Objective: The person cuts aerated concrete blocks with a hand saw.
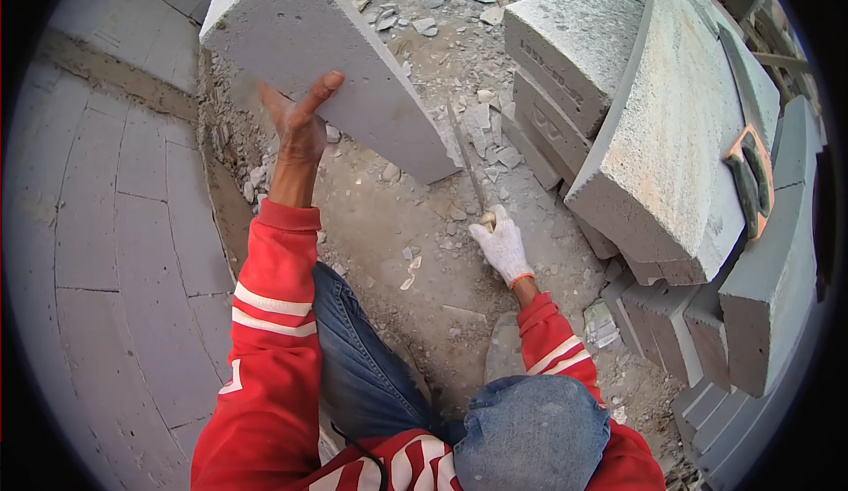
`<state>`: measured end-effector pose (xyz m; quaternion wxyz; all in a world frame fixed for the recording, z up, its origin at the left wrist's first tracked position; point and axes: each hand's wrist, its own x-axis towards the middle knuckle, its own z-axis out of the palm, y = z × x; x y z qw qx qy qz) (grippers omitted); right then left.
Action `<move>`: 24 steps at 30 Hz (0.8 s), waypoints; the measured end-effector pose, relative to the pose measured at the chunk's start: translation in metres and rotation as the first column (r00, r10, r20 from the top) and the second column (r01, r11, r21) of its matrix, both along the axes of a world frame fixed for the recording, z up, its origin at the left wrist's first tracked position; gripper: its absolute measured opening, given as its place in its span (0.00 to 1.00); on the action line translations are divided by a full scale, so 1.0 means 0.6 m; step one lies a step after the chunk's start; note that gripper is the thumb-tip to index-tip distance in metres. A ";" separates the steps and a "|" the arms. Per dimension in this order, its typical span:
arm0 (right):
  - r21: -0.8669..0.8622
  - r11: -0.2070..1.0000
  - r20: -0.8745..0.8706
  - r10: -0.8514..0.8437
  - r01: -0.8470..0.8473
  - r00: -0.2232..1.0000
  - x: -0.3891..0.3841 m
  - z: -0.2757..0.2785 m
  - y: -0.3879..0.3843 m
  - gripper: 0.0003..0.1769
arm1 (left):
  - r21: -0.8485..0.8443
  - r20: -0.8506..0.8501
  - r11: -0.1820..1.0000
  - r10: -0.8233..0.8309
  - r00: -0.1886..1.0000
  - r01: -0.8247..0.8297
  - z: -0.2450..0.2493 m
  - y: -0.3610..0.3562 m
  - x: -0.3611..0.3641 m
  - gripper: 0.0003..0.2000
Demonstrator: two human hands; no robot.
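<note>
My bare left hand point(300, 120) grips the lower edge of a large grey block point(322, 49). Its thumb lies against the near face, while the other fingers are partly hidden at the edge. The block is tilted, one corner low near the rubble. My right hand point(502, 242), in a white glove with an orange cuff, is closed around the pale handle end of a long, thin tool point(466, 157). That tool points away from me, and its narrow metal part runs past the block's low corner.
Large grey blocks point(671, 155) are stacked at the right, and a black-handled, orange-edged hand tool point(751, 182) lies on them. Broken stone chips point(424, 26) litter the dirt ground point(371, 217). Fitted grey blocks point(115, 235) form a surface at the left.
</note>
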<state>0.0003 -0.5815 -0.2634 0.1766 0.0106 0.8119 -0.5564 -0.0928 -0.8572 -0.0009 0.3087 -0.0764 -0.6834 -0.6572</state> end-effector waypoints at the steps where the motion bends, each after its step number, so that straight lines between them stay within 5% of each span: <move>1: 0.001 1.000 0.001 -0.006 0.006 1.000 0.019 0.003 0.005 0.23 | 0.060 0.002 0.997 -0.041 0.999 0.041 0.013 0.003 0.013 0.45; 3: -0.004 1.000 -0.143 -0.009 0.009 0.990 0.059 0.011 0.011 0.23 | 0.125 0.008 0.989 -0.076 0.997 0.074 0.015 -0.006 0.038 0.44; 5: -0.005 1.000 -0.131 -0.010 0.010 0.991 0.086 0.016 0.012 0.23 | 0.032 0.116 0.998 -0.048 0.992 0.045 0.009 -0.031 0.063 0.39; 11: 0.009 1.000 -0.111 -0.027 0.028 0.993 0.115 0.069 -0.001 0.25 | 0.111 0.141 0.993 -0.064 0.988 0.048 -0.038 -0.133 0.161 0.30; 17: -0.200 0.972 -0.367 -0.193 0.125 0.910 0.063 0.171 -0.027 0.27 | 0.058 0.213 0.998 -0.041 0.976 0.029 -0.023 -0.108 0.181 0.29; 21: -0.249 0.946 -0.368 -0.290 0.207 0.883 0.044 0.077 -0.066 0.27 | -0.022 0.270 1.000 -0.008 0.963 0.014 -0.017 -0.096 0.176 0.31; 23: 0.112 0.993 -0.229 0.050 -0.025 0.972 0.047 -0.034 -0.079 0.28 | -0.008 0.235 1.000 0.003 0.972 -0.001 -0.012 -0.081 0.168 0.31; 24: 0.112 0.994 -0.238 0.044 -0.017 0.970 0.046 -0.033 -0.075 0.28 | 0.005 0.205 1.000 0.020 0.979 -0.022 -0.011 -0.072 0.163 0.30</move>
